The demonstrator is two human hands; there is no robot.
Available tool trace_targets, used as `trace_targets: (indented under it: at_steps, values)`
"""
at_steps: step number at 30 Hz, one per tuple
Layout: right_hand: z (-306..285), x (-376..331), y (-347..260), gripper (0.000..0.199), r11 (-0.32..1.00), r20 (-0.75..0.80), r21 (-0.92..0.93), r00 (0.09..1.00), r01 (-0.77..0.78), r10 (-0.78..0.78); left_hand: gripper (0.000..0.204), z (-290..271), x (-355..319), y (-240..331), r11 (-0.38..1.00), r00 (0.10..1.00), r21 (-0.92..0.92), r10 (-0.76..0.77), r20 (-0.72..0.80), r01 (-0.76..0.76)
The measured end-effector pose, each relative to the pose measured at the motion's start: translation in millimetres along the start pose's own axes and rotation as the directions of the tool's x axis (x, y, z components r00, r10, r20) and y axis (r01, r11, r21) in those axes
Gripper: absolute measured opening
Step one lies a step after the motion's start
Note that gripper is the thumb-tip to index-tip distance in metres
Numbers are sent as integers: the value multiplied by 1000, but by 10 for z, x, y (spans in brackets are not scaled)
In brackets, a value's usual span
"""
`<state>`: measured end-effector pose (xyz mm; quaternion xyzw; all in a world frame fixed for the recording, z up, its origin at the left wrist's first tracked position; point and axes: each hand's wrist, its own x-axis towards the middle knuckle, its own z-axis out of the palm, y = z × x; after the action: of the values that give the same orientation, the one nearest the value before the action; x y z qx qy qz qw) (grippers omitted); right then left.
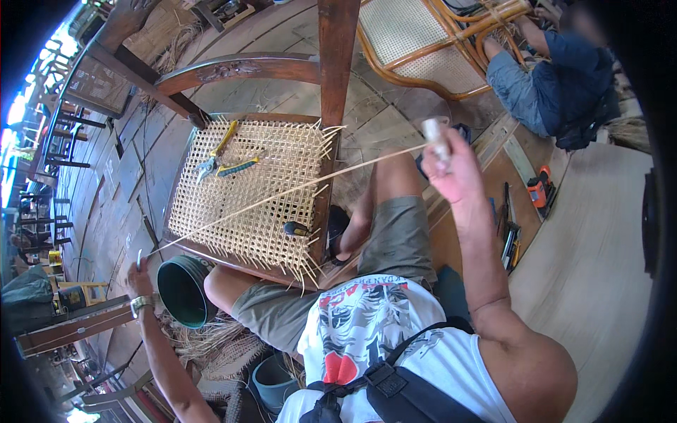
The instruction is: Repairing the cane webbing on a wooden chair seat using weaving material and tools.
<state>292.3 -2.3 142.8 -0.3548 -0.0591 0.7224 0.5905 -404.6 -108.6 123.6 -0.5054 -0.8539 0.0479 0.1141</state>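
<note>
A long pale cane strand (282, 193) is stretched slantwise above a woven cane chair seat (247, 204). My left hand (139, 282), with a watch at its wrist, is closed on the strand's lower end, beyond the seat's near left corner. At the other end my right hand (455, 169) is raised to the right of the seat and closed around the strand. A blurred white piece (436, 137) shows at its fingers; its kind is unclear. On the weave lie cutters (207, 168) with spread yellow and blue handles, and a small black-handled tool (296, 228). Loose cane ends stick out along the seat's right and near edges.
The wooden chair back (240, 69) rises beyond the seat. A green bucket (185, 290) stands by my left knee. An orange-black tool (541, 187) and other hand tools lie at the right. Another person (564, 84) sits by a rattan chair (423, 49).
</note>
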Motion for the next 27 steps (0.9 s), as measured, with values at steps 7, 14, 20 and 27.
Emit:
trace_targets:
  at_steps: [7,14,20,27]
  values:
    - [404,97,985,28,701,158,-577,899,420,-409,53,-614,369,1027,807,962,-544,102,-253,-229]
    - [751,54,1283,34,635,219,-578,847,512,-483,32,-1585,-775,3397,199,645,-935,763,-41,-294]
    - [481,193,1148,18,994,123,-33,986,-108,112,32,-1465,-821,3598,387,687,-827,727,1,-408]
    - [-828,690,-167,23,997,152,61,987,-56,46,26,98,91,939,695,885,-580,455,-103,-425]
